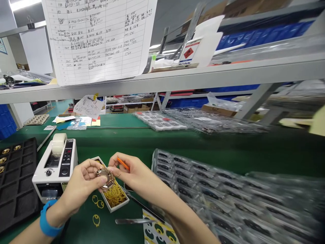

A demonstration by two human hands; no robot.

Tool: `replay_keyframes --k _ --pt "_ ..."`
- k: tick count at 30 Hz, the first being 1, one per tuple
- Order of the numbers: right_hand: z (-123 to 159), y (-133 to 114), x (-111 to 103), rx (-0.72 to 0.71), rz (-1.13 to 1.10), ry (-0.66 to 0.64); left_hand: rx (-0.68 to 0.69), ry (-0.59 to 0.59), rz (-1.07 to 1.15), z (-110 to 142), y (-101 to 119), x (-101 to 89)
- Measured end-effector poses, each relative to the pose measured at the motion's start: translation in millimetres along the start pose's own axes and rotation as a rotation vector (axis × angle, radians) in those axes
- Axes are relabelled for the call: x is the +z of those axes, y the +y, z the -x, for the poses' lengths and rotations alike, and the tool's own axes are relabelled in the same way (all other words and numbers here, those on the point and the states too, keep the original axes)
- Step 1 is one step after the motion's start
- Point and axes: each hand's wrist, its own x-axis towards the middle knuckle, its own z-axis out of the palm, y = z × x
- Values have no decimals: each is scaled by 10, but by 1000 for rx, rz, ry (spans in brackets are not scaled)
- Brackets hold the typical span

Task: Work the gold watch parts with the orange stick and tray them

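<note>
My left hand (85, 178) pinches a rose-gold metal watch case (109, 178) between thumb and fingers. An orange stick-like tool (123, 164) lies in the curled fingers of my right hand (132, 169); its tip is hidden. My right thumb and fingertips meet the upper right rim of the watch case. Below both hands stands a white box (119, 207) filled with thin yellow rings (115, 196). Several loose yellow rings (96, 220) rest on the green bench left of it. A metal tool (132, 221) lies at the front, partly over a sheet of yellow and dark green stickers (159, 230).
A white tape dispenser (56, 159) stands at left, beside a black compartment tray (20, 179) with several gold parts. Clear plastic trays of dark parts (198, 183) cover the right. A grey shelf beam (177, 74) with a handwritten sheet (101, 44) crosses above the bench.
</note>
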Motion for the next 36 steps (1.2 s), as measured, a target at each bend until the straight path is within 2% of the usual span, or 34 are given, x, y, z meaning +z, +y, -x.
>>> replay_keyframes --k 4,8,12,17,23,25,27,30,34,36 --pt "24 -58 -44 -63 4 122 15 10 23 31 95 -42" --pt "89 -160 -62 -247 -18 202 -12 -9 44 73 196 -55" --pt "147 -232 -37 -390 33 164 -41 -44 79 95 217 -54" --pt "169 -222 11 -434 87 117 -5 -46 39 98 212 -65" --pt "169 -223 41 -495 161 167 31 -37 26 106 213 -58" --pt "186 -227 50 -522 181 263 64 -4 11 112 211 -44" --pt "224 -223 86 -581 220 429 125 67 -27 118 207 -28" --pt "299 -200 208 -700 397 645 199 185 -75 132 200 0" --pt "334 -153 393 -796 716 734 203 241 -50 170 195 52" --pt "310 -134 433 -821 786 751 230 253 -57 200 191 84"
